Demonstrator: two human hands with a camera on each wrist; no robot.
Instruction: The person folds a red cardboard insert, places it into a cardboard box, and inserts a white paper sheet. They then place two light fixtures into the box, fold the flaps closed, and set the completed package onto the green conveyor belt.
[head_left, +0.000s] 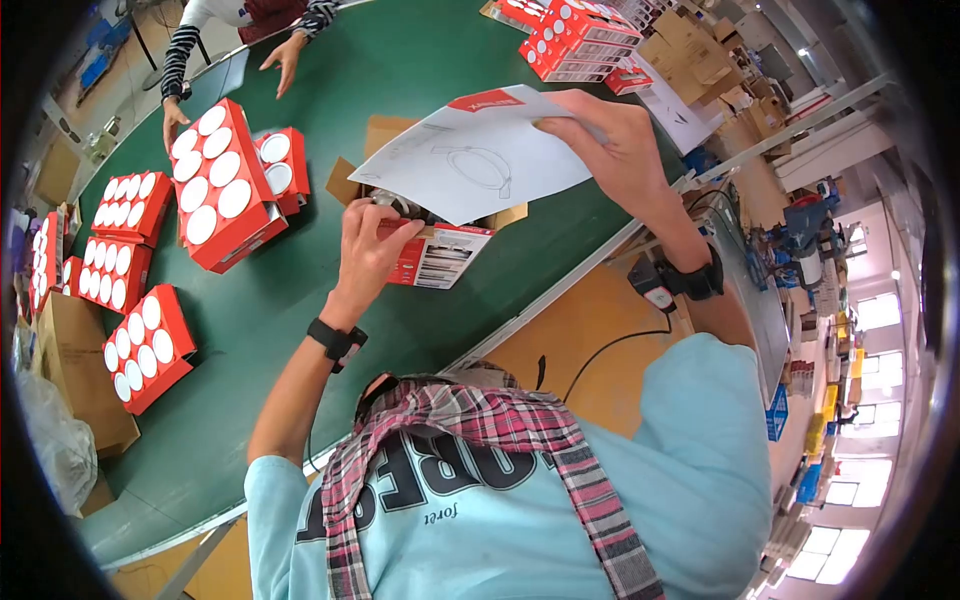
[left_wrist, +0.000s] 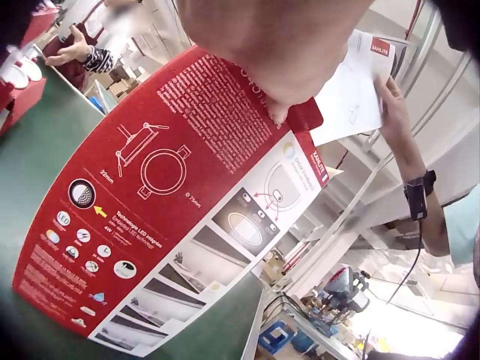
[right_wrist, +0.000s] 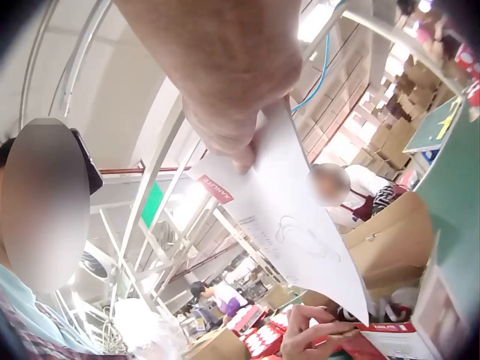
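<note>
My right hand [head_left: 625, 150] pinches a white instruction leaflet [head_left: 470, 160] by its upper edge, thumb on the printed face. The leaflet carries a line drawing of a ring-shaped light and a red corner label. It slants over an open red-and-white light box [head_left: 440, 255], overlapping its mouth in the head view. With curled fingers, my left hand [head_left: 370, 245] grips the near left rim of this box. Brown cardboard flaps [head_left: 388, 132] stand up around the opening, and some contents [right_wrist: 394, 304] show inside. Printed diagrams and pictures cover the box's sides in the left wrist view.
Several red boxes with white circles [head_left: 215, 180] stand on the left of the green table [head_left: 290, 330]. More red boxes [head_left: 580, 40] are stacked at the far right. Across the table, another person's hands [head_left: 287, 62] reach in near the boxes. A brown carton [head_left: 80, 370] stands at the left edge.
</note>
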